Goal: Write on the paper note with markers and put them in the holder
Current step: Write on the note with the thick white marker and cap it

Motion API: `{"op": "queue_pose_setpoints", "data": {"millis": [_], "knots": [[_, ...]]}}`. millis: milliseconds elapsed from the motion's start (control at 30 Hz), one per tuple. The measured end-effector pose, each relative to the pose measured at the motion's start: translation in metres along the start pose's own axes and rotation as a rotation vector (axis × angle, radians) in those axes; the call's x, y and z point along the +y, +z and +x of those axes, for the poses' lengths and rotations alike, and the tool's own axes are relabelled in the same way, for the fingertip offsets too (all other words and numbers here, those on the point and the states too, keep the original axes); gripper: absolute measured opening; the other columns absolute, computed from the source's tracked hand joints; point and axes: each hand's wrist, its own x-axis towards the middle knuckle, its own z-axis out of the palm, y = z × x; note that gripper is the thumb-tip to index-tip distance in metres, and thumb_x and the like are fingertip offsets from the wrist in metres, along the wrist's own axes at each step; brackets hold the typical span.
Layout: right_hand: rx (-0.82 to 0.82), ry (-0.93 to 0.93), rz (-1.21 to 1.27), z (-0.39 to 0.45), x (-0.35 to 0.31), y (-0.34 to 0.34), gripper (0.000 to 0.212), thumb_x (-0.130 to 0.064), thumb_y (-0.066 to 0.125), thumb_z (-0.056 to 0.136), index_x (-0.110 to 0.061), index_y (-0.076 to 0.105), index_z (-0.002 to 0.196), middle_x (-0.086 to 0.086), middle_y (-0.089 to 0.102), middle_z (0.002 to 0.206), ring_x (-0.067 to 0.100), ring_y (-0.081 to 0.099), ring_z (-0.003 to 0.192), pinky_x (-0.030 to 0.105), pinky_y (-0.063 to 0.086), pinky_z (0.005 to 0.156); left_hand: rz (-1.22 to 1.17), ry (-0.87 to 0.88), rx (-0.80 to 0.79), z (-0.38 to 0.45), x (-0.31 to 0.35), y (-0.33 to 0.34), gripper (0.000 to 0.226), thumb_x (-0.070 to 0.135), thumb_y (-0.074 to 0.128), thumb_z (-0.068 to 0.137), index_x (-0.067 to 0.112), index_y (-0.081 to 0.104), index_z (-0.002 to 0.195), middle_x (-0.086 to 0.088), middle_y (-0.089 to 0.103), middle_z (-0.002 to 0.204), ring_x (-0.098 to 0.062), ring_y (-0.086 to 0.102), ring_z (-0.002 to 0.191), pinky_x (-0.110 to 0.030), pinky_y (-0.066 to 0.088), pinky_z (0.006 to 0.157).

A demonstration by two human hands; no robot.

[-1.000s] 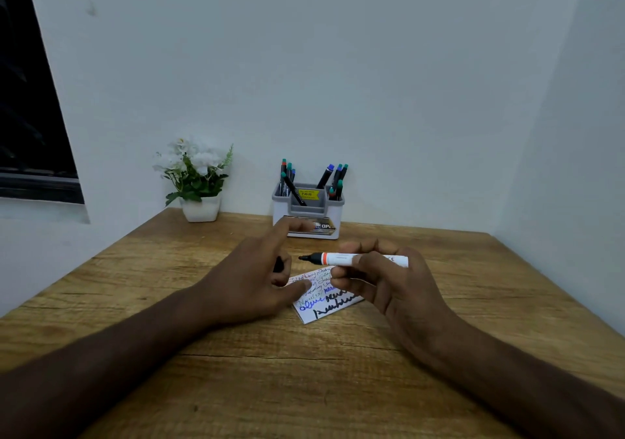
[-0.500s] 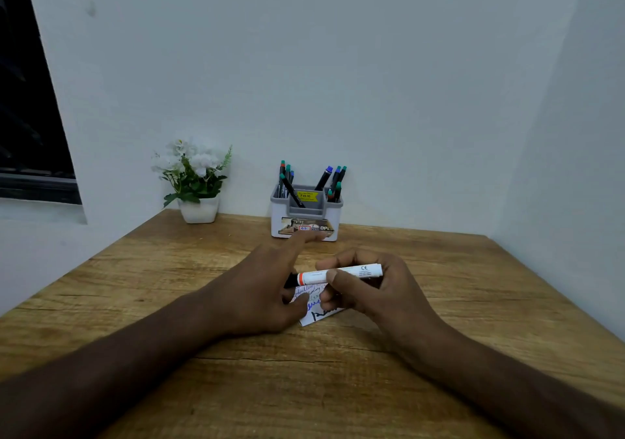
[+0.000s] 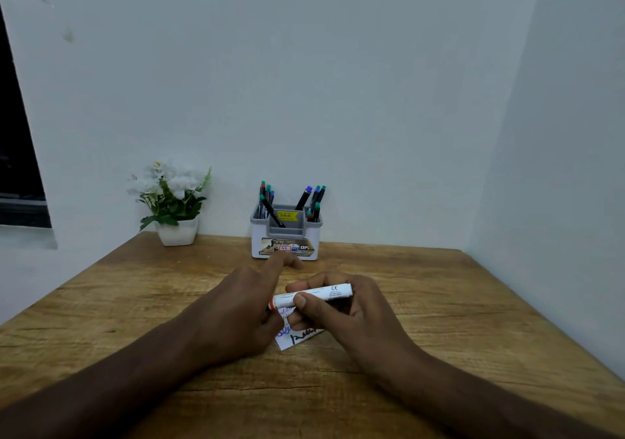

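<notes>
A white marker [image 3: 326, 293] with an orange band lies level in my right hand [image 3: 358, 320], thumb and fingers pinching its barrel. Its tip end goes into my left hand [image 3: 236, 310], which is closed around it with the index finger stretched forward. The black cap seen earlier is hidden inside that hand. Under both hands lies the small paper note [image 3: 299, 337] with blue and black scribbles, mostly covered. The white and grey holder [image 3: 287, 247] stands at the back of the table against the wall, with several capped markers upright in it.
A white pot of artificial flowers [image 3: 176, 208] stands left of the holder at the back. The wooden table [image 3: 439, 303] meets walls at the back and right. A dark window sits at the far left.
The marker's bare tip showed between the hands earlier. The hands have come together over the note, and the tip end is now inside my left hand, where the black cap was held.
</notes>
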Motion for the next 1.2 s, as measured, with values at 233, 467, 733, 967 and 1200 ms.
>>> {"op": "queue_pose_setpoints", "data": {"millis": [233,467,733,967,1200], "knots": [[0.027,-0.021,0.069,-0.001,-0.002,0.006,0.019,-0.025,0.073,0.096,-0.009,0.079,0.106,0.013,0.083,0.092,0.029,0.081,0.088,0.048,0.066,0.089,0.019,0.074,0.048,0.002,-0.002,0.001,0.072,0.021,0.072,0.093,0.045,0.033,0.148,0.005,0.066,0.082,-0.013,0.063,0.065,-0.033,0.053,0.056],[0.135,-0.103,-0.142,0.006,-0.004,0.0,0.014,-0.028,0.077,0.094,-0.015,0.08,0.099,0.006,0.082,0.081,0.02,0.081,0.077,0.04,0.067,0.076,0.183,0.247,0.128,-0.002,0.005,-0.009,0.041,0.056,0.051,0.101,0.044,0.04,0.139,0.019,0.067,0.09,-0.003,0.061,0.076,-0.022,0.046,0.061],[0.199,-0.127,-0.096,0.008,-0.008,-0.011,0.018,-0.028,0.082,0.088,-0.014,0.072,0.094,0.005,0.081,0.082,0.019,0.078,0.068,0.026,0.061,0.062,0.294,0.384,0.308,0.014,0.0,0.0,0.031,0.045,0.041,0.11,0.027,0.065,0.12,0.009,0.061,0.119,-0.01,0.048,0.109,-0.027,0.047,0.086],[0.127,-0.093,-0.275,0.006,0.004,-0.018,0.017,-0.036,0.079,0.093,-0.029,0.068,0.105,0.001,0.078,0.086,0.016,0.076,0.078,0.032,0.063,0.072,-0.064,0.045,0.464,0.065,-0.01,-0.033,0.013,0.033,0.083,0.09,0.026,0.076,0.098,0.014,0.071,0.085,-0.005,0.069,0.079,-0.032,0.061,0.071],[0.012,-0.035,-0.42,0.009,0.012,-0.019,0.01,-0.033,0.076,0.093,-0.033,0.07,0.102,-0.006,0.08,0.092,0.011,0.075,0.085,0.026,0.061,0.074,0.166,-0.257,0.41,0.151,-0.033,-0.046,0.033,0.046,0.078,0.091,0.023,0.071,0.114,0.01,0.076,0.106,-0.013,0.071,0.094,-0.033,0.058,0.075]]}}
